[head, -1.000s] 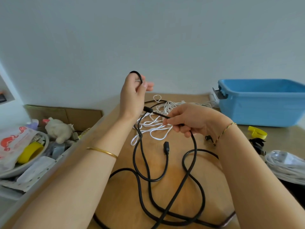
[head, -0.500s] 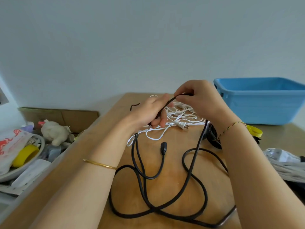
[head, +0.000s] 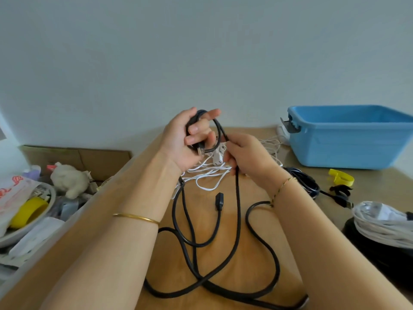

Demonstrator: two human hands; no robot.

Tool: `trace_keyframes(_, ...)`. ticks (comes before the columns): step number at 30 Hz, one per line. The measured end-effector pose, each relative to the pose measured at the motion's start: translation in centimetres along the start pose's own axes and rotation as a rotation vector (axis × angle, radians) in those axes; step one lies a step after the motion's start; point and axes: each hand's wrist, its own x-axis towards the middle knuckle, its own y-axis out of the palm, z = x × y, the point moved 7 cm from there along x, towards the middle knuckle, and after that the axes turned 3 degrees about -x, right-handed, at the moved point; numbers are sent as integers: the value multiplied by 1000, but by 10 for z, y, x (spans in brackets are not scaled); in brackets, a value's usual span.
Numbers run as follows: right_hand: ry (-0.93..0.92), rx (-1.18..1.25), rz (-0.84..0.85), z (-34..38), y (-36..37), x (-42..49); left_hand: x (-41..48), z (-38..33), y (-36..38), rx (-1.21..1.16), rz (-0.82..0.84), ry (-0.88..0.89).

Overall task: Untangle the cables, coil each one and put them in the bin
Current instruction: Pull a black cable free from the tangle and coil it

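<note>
Above the table (head: 252, 191), left hand (head: 181, 139) curled round black cable (head: 238, 209) loops; right hand (head: 248, 153) gripping its strand

— Is there any writing here that can be read?
— None. The white bag (head: 12, 193) at the left edge carries red print, but it is too blurred to make out.
— And the wrapped white cable bundle (head: 384, 222) on the right?
— Nothing legible on its wrapper either.

Long black rubber-sheathed cable (head: 238, 211), matt; thin white plastic-coated cord (head: 207, 173), smooth; blue moulded-plastic bin (head: 348, 142), slight sheen; light wooden tabletop (head: 225, 249), smooth; brown cardboard box (head: 89, 155), matt.
</note>
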Motion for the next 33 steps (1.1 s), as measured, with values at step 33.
trace_keyframes(33, -372, -466, -144, 51, -58, -17, -8, 9, 3, 1202, 103, -92)
